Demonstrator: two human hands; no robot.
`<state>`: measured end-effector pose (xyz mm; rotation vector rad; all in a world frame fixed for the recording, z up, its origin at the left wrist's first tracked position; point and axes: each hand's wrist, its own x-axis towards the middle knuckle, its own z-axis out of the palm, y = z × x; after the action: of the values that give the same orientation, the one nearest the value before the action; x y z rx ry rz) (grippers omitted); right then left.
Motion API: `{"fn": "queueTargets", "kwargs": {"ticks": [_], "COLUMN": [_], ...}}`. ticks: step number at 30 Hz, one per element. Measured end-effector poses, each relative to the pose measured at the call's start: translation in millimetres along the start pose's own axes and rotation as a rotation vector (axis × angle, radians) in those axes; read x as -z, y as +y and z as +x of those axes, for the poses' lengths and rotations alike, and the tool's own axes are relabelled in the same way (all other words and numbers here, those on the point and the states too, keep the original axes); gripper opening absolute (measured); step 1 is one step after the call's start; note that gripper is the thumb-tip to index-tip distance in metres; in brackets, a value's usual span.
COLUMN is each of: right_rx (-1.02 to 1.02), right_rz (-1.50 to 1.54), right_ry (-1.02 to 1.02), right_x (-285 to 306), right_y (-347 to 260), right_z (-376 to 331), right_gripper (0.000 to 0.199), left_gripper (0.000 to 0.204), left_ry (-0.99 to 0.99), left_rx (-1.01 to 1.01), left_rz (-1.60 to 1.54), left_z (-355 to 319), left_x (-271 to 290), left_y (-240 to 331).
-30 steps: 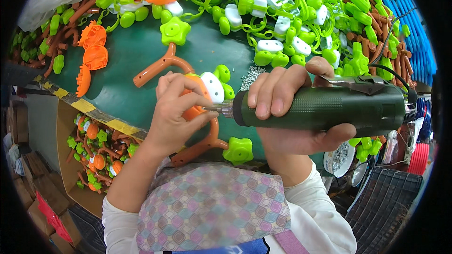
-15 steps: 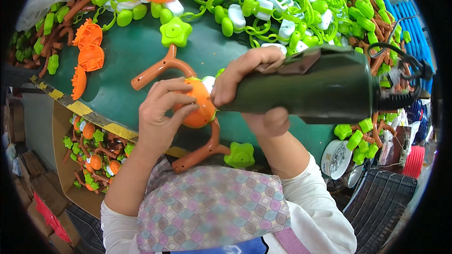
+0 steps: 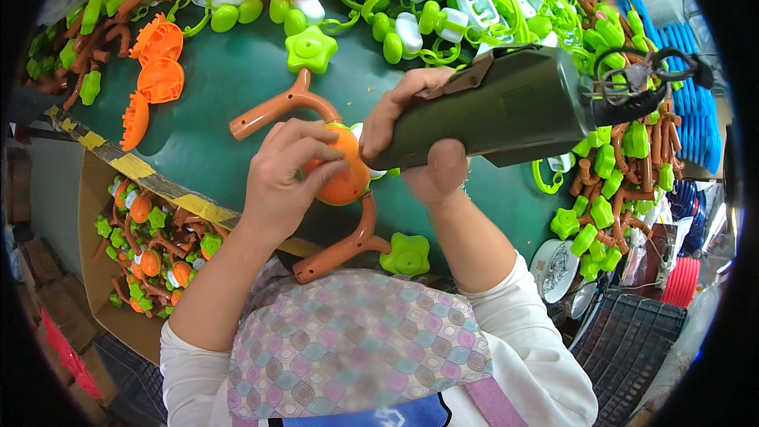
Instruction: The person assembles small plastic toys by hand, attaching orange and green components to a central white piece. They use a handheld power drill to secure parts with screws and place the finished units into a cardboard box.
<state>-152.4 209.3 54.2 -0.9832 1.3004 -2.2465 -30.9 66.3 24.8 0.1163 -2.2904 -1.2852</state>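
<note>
My right hand [image 3: 419,130] grips a thick dark-green power screwdriver [image 3: 494,115] with a cord at its far right end. Its working end points left at an orange rounded toy body [image 3: 345,170], which lies on the green work surface. Over that body my left hand [image 3: 294,170] bends down, thumb and index pinched together at its surface; whatever sits between the fingertips is too small to make out. Brown branch-shaped arms extend from the body: an upper one [image 3: 273,108] with a green star knob [image 3: 311,51], and a lower one [image 3: 340,253] with another star knob [image 3: 405,255].
Orange half shells [image 3: 160,81] lie at the left. Green and white ring parts [image 3: 443,16] pile up at the back. Brown-and-green branches [image 3: 609,182] heap at the right, near a white tub of screws [image 3: 556,269]. A cardboard box [image 3: 95,269] of toys stands lower left.
The screwdriver's cord end has swung upward and away, tilting the tool more. My left hand stays pinched over the orange body. The whole view has shifted slightly.
</note>
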Motion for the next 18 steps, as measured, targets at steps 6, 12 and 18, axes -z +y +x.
{"fn": "queueTargets", "kwargs": {"ticks": [6, 12, 18], "right_rx": [0.019, 0.203, 0.13], "right_rz": [-0.328, 0.13, 0.013], "right_ry": [0.216, -0.034, -0.062], "right_x": [-25, -23, -34], "right_y": [-27, -42, -38], "right_z": [2, 12, 5], "right_gripper": [0.085, 0.098, 0.096], "left_gripper": [0.017, 0.015, 0.051], "left_ry": [0.014, -0.038, 0.018], "left_rx": [-0.005, -0.137, -0.222], "left_rz": [0.014, 0.012, 0.179], "left_z": [-3, 9, -6], "left_x": [0, 15, 23], "left_y": [1, -1, -5]}}
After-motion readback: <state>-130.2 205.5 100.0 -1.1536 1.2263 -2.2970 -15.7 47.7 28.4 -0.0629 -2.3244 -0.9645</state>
